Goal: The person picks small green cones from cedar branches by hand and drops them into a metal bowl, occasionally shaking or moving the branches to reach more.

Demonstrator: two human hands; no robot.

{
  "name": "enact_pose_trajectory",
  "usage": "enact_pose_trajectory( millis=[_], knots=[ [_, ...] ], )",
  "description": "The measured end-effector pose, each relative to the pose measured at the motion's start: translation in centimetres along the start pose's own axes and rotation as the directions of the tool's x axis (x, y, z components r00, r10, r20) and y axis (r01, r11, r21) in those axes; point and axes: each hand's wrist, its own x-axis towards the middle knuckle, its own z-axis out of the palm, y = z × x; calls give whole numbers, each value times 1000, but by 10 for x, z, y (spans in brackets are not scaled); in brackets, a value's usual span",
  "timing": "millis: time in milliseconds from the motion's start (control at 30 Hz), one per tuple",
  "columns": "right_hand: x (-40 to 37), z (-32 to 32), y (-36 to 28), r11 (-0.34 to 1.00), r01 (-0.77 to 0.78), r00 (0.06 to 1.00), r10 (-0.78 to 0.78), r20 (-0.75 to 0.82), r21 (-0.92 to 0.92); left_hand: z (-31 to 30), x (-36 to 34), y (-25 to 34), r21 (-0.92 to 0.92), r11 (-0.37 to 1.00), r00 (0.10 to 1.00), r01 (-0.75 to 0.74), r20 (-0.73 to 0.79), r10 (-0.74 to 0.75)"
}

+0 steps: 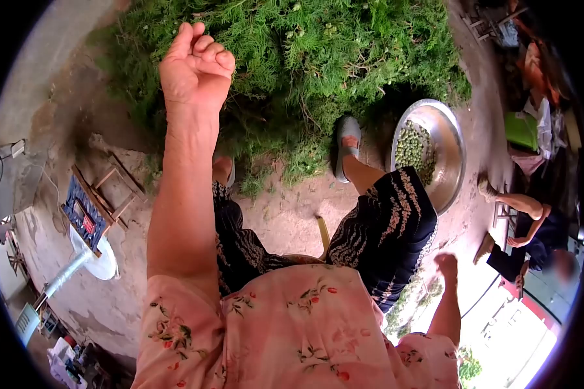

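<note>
My left hand point(198, 68) is raised at the upper left, in front of a big heap of cut green conifer branches point(305, 48). Its fingers are curled into a loose fist, and nothing shows in the part of the palm I can see. My right hand point(446, 262) is out to the right, beside my right knee and below a wide metal basin point(452, 152). It looks small and dark, so its fingers are not clear. Small round green cones or berries point(412, 146) lie in the basin. My feet are at the near edge of the heap.
On the left a small wooden stool point(120, 188) lies near a chair with a blue seat point(81, 211) and a standing fan point(65, 279). At the right another person point(532, 227) sits low, near a green container point(521, 129) and plastic bags.
</note>
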Motion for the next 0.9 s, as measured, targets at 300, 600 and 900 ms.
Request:
enact_pose_trajectory(
  millis=[300,600,900],
  knots=[
    [91,-60,-377,732,672,730,-630,-264,112,-2,-1,9,-34,999,1000,-28,-16,27],
    [100,38,-548,429,325,817,-576,-22,843,-1,-1,23,-116,992,999,-43,-24,41],
    [146,22,-627,307,638,755,-428,-497,706,-1,-5,28,-125,990,996,-69,-74,60]
  ],
)
